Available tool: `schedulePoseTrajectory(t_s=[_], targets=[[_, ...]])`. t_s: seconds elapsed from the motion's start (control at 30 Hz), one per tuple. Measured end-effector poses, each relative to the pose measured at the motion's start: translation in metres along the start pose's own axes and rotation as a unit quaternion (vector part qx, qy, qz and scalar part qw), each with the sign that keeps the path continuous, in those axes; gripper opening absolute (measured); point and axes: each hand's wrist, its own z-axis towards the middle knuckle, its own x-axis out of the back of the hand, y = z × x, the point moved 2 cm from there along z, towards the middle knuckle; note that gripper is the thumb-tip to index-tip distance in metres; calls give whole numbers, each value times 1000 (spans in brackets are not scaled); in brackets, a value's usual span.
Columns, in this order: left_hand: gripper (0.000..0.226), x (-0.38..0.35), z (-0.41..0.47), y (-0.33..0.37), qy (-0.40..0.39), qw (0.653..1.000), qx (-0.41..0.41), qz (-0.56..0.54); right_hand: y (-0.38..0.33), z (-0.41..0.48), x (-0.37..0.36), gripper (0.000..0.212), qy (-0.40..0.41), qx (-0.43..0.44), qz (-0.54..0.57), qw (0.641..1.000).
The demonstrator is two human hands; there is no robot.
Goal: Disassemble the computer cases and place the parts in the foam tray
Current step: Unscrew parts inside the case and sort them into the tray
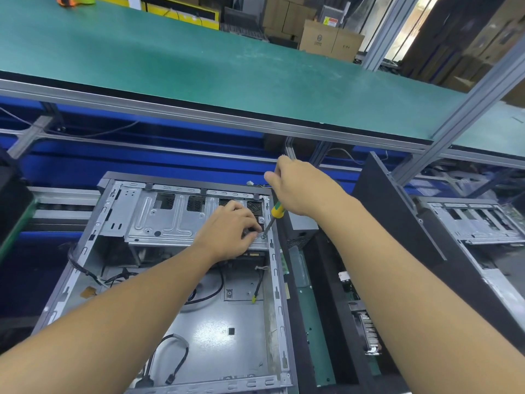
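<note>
Grips the yellow-green screwdriver (277,211) in the right hand (301,186), tip seated on a screw (264,236) of the drive cage (159,220) inside the open computer case (227,322) at centre frame, and curls the left hand (230,233) beside it, seemingly to steady the tip; cannot tell whether pinching anything.

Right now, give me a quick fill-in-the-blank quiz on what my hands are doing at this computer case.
The right hand holds a ____ with a yellow and green handle.
The left hand rests on the metal drive cage, beside the ____ that the tool's tip touches.
The shelf above the computer case has a ____ top.
Missing words: screwdriver; screw; green.
</note>
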Motion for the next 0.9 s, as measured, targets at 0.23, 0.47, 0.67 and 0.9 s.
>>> schedulePoseTrajectory(t_s=[0.23,0.47,0.67,0.9], targets=[[26,-1,-3,3,9,999,-42,16,-4,-3,5,11,-52,32,87,994],[28,-3,5,7,-19,1000,-3,7,-2,-7,-3,39,77,-26,-146,986],[21,-1,5,21,-3,999,39,30,-2,-6,7,26,-55,27,-4,998],[19,0,7,32,7,996,49,76,2,-10,5,26,22,-20,-40,999]])
